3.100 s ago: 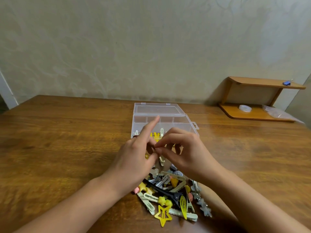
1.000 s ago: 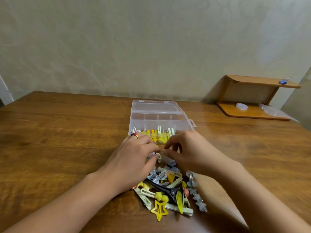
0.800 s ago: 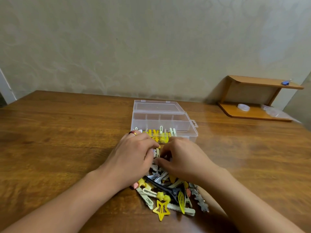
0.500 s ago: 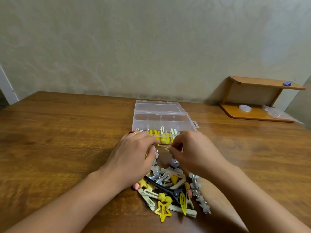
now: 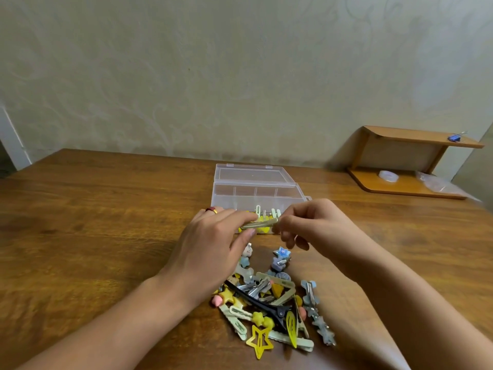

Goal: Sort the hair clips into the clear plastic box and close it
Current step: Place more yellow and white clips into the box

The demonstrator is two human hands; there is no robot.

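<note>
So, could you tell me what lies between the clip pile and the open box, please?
In the head view, both hands, left and right, sit between the pile and the box, pinching one pale clip between them.

Both forearms reach forward; left hand [image 5: 213, 244] and right hand [image 5: 314, 228] meet fingertip to fingertip, each pinching one pale hair clip [image 5: 260, 223].

yellow star clip [image 5: 259, 342], black clip [image 5: 262, 303] (long), brown wood-grain table [image 5: 106, 222].
</note>
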